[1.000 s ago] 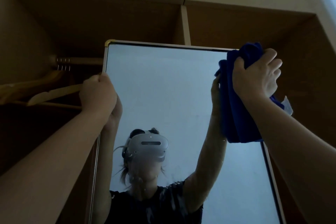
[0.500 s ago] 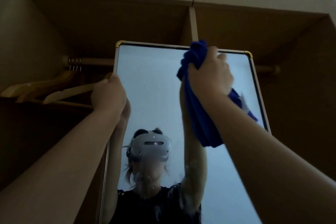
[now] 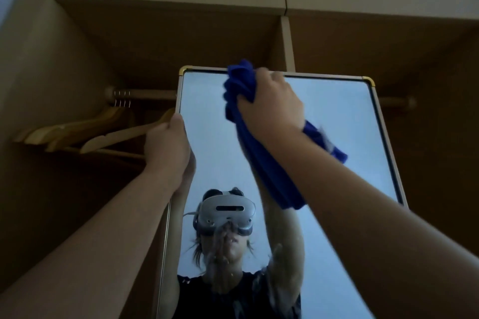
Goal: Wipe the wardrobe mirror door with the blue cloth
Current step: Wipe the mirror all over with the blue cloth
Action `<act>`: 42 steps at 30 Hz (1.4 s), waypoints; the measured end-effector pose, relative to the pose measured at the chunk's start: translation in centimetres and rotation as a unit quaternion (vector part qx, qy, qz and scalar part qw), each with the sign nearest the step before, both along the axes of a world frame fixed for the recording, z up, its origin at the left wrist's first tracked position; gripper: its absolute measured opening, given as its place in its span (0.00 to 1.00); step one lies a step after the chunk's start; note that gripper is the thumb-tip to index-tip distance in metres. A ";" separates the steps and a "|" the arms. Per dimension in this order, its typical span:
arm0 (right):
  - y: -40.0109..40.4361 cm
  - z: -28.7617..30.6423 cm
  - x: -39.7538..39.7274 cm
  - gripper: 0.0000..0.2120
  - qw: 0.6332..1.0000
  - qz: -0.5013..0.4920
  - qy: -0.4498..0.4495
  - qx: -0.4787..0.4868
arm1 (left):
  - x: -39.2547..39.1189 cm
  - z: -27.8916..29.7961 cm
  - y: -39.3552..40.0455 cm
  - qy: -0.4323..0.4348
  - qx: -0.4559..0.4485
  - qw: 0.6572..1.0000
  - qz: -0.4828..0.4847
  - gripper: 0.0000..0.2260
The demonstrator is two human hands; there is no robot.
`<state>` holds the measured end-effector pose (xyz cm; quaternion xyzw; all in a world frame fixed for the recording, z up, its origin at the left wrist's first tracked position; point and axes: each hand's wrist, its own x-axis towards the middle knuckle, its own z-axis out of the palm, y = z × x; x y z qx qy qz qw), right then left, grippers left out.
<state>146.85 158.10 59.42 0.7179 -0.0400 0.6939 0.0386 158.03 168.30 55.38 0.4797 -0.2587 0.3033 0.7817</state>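
Observation:
The mirror door [image 3: 344,122] fills the middle of the view, framed in pale metal with gold corners. My right hand [image 3: 269,106] grips the bunched blue cloth [image 3: 239,88] and presses it against the glass near the top edge, left of centre. The cloth's loose end hangs down below my wrist. My left hand [image 3: 167,147] grips the mirror's left edge partway down. Smears show on the lower glass, over my reflection.
Behind the door the wardrobe is open. A hanging rail [image 3: 140,94] runs across it, with several wooden hangers [image 3: 77,132] at the left. A vertical divider [image 3: 286,44] stands above the mirror's top edge.
My right hand has swept the cloth leftward along the top of the mirror, from the right corner to left of centre. My left hand keeps its grip on the left edge.

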 end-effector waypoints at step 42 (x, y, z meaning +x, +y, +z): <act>5.2 1.9 4.4 0.14 0.986 -0.126 -0.066 -0.092 | 0.5 -0.5 -0.2 -0.047 -0.041 0.998 -0.011 0.16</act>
